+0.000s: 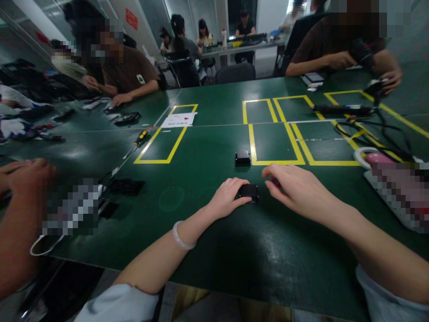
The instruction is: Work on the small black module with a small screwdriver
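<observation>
A small black block point(250, 192) rests on the green table, gripped at its left side by my left hand point(228, 197), whose wrist wears a pale bracelet point(182, 237). To the right of the block, and apart from it, my right hand point(288, 185) hovers with its fingers curled towards the thumb. Something small and dark shows between those fingertips, too small to name. A second black piece point(242, 158) stands on the table just beyond my hands, beside a yellow tape outline.
Yellow tape rectangles point(278, 163) mark the green table point(208, 250). A screwdriver point(140, 137) and dark parts point(126, 187) lie at left, near a person's arm point(20, 214). Cables point(362, 134) and a pink item point(380, 158) are at right. People sit across the table.
</observation>
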Action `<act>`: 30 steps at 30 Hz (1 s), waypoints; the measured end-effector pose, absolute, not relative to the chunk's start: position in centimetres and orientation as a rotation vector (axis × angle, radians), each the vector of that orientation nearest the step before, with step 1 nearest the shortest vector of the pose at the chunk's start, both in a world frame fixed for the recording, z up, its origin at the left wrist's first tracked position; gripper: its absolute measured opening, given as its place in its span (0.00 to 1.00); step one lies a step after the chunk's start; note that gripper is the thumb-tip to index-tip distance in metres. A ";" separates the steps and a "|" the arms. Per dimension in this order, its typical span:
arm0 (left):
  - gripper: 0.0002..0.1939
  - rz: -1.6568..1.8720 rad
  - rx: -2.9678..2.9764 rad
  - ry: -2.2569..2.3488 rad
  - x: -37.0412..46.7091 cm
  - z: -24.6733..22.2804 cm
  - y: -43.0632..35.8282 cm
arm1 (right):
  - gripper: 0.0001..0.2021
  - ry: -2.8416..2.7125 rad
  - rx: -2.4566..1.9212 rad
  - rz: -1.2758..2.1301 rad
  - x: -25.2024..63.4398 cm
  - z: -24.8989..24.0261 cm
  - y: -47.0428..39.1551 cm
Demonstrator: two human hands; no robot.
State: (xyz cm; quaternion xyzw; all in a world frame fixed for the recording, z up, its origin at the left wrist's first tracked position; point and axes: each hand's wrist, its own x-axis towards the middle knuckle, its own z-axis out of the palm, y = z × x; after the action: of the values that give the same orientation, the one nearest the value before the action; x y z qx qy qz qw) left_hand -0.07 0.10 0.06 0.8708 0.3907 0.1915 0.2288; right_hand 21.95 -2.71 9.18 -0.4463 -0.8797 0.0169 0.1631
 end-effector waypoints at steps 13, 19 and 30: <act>0.19 0.535 2.401 1.073 -0.1 0.2 0.1 | 0.06 -2.495 -1.284 0.045 21.9 9.0 -2.7; 0.19 0.532 2.384 1.080 0.0 0.1 0.1 | 0.07 -2.513 -1.276 0.044 21.8 9.2 -2.8; 0.19 0.537 2.404 1.071 0.0 0.0 0.1 | 0.08 -2.494 -1.269 0.035 21.7 9.1 -2.8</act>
State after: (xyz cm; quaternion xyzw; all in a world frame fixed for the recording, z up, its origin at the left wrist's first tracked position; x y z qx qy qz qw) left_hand -0.01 0.12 0.03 0.8720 0.3883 0.1949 0.2257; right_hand 21.68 -2.80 9.08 -0.4467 -0.8782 0.0122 0.1708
